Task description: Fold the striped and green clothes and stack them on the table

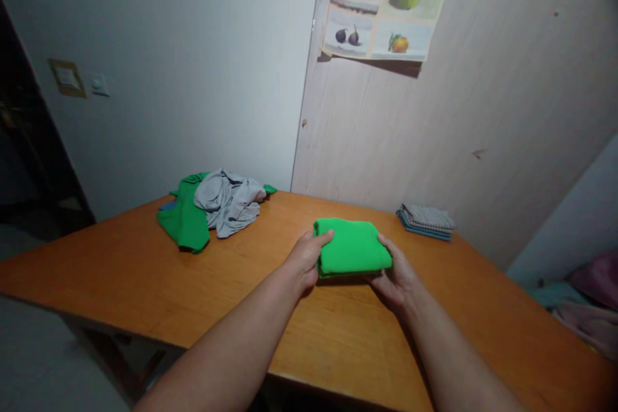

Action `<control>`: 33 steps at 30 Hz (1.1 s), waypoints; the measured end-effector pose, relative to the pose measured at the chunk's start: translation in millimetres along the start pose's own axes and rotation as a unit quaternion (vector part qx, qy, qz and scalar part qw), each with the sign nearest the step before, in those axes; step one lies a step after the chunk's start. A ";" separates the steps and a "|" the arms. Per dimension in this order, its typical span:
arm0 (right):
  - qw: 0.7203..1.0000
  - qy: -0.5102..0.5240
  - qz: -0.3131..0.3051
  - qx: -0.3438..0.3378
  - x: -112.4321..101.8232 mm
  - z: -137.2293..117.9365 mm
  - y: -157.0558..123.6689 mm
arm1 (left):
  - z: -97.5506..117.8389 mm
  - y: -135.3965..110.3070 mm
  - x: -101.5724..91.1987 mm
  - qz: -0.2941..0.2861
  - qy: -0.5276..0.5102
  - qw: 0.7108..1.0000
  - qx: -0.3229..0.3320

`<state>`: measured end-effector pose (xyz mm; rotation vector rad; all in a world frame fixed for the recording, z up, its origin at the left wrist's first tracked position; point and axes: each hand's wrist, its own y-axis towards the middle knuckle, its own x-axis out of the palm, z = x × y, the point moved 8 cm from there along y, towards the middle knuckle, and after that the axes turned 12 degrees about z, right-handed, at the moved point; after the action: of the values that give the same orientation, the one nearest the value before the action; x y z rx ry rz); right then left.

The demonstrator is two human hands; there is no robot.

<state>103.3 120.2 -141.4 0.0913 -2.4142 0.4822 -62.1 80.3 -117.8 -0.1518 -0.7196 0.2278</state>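
A folded bright green cloth point(351, 246) lies on the orange wooden table point(145, 277). My left hand point(305, 260) grips its left edge, thumb on top and fingers curled beneath. My right hand point(394, 277) holds its right edge, thumb along the side and fingers tucked under the fold. Both forearms reach in from the bottom of the view.
A loose heap of green point(186, 222) and grey point(229, 201) garments sits at the table's far left. A small stack of folded striped cloths point(427, 220) rests by the wall at the right. A fruit poster point(383, 9) hangs on the wall. Bedding shows at the right edge.
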 end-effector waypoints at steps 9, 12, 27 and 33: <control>0.992 0.065 -0.083 0.066 26.6 23.3 -16.9 | 2.5 15.6 -14.6 0.073 -0.052 0.996 -0.029; 0.992 0.061 -0.095 0.047 35.4 31.5 -21.8 | 2.3 20.8 -17.9 0.071 -0.057 0.996 0.011; 0.999 -0.025 -0.025 -0.039 23.6 37.2 -6.4 | 3.4 27.0 -21.7 0.097 -0.039 0.995 0.001; 0.999 -0.017 -0.005 -0.036 24.8 32.8 -9.4 | 8.7 24.7 -19.7 0.082 -0.003 0.996 0.027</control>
<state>66.1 100.9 -146.2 0.0795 -2.4597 0.3924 -86.1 99.6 -129.1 -0.1594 -0.7076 0.4031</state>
